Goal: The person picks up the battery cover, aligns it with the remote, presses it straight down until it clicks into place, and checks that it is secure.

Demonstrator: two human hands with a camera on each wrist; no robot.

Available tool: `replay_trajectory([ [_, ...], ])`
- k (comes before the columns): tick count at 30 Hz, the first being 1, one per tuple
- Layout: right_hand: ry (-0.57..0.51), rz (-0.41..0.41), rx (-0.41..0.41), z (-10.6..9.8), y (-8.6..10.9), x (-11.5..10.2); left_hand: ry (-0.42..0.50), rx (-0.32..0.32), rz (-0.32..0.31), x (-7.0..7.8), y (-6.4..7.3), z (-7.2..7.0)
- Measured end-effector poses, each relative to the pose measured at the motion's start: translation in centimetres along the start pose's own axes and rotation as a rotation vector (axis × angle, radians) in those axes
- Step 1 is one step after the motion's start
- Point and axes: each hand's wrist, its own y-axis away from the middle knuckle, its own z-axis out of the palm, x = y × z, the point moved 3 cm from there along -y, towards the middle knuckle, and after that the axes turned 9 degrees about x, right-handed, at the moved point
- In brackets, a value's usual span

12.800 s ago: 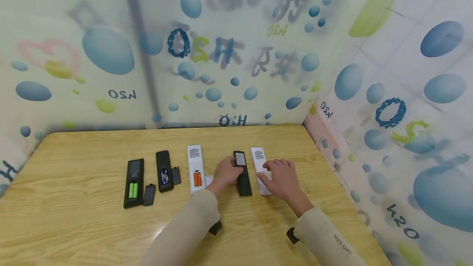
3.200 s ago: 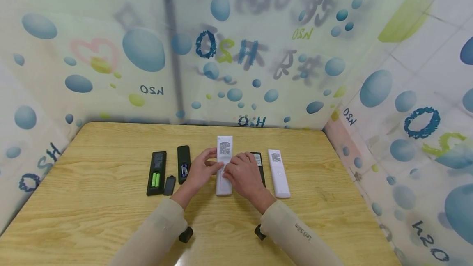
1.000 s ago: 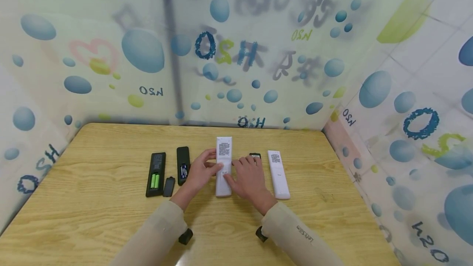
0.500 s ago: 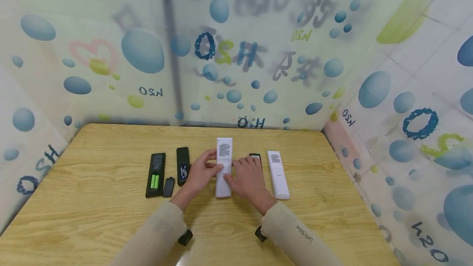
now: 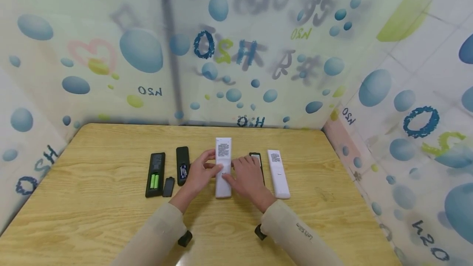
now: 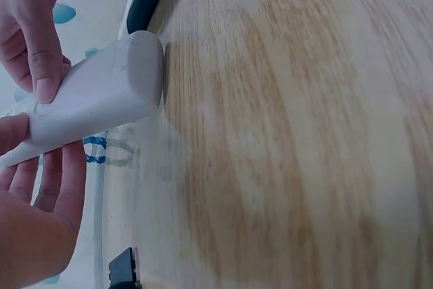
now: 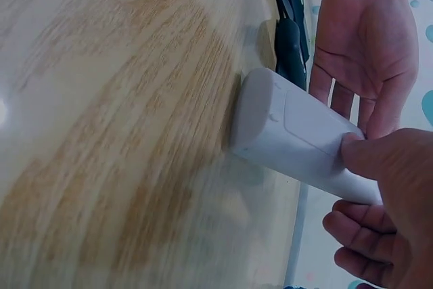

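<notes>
A white remote control (image 5: 223,188), back side up, is held in front of me with its battery cover (image 7: 314,126) fitted. My left hand (image 5: 199,172) grips its left edge, thumb on the back and fingers at the side and underneath. From the right, my right hand (image 5: 249,177) holds it too: the thumb presses at the small catch of the cover, and the fingers bend by the right edge. In the left wrist view the near end of the remote hangs close over the table (image 6: 270,140).
To the left lie a black remote (image 5: 155,175) with green batteries, its loose cover (image 5: 168,186), and another black remote (image 5: 182,159) with blue batteries. A black remote (image 5: 256,156), partly behind my right hand, and a second white remote (image 5: 278,175) lie right. Patterned walls stand behind and right.
Earliest, this white remote lay with orange batteries exposed while my hands were at the right-hand remotes. Since then it was picked up and covered. In the last second, the hands barely move.
</notes>
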Motion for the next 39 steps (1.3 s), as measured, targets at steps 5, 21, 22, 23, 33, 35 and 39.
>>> replay_trajectory([
  [5,0.001,-0.006,-0.014,-0.03,-0.32,-0.17,-0.007,0.012,0.001,0.06,0.08,-0.21],
  [21,-0.036,0.079,-0.053,0.03,-0.82,-0.45,-0.041,0.026,0.013,0.28,0.15,0.05],
  [22,-0.051,0.098,-0.056,0.04,-0.84,-0.52,-0.044,0.027,0.014,0.29,0.18,0.07],
  [23,-0.062,0.114,-0.059,0.06,-0.84,-0.6,-0.048,0.027,0.013,0.26,0.2,0.09],
  [33,-0.054,0.119,-0.039,-0.14,-0.56,-0.68,-0.075,0.031,0.023,0.26,0.09,0.12],
  [35,-0.047,0.1,-0.044,-0.15,-0.47,-0.56,-0.077,0.03,0.021,0.27,0.1,0.16],
  [39,-0.023,0.059,-0.049,-0.07,-0.23,-0.35,-0.062,0.023,0.005,0.1,0.18,0.25],
])
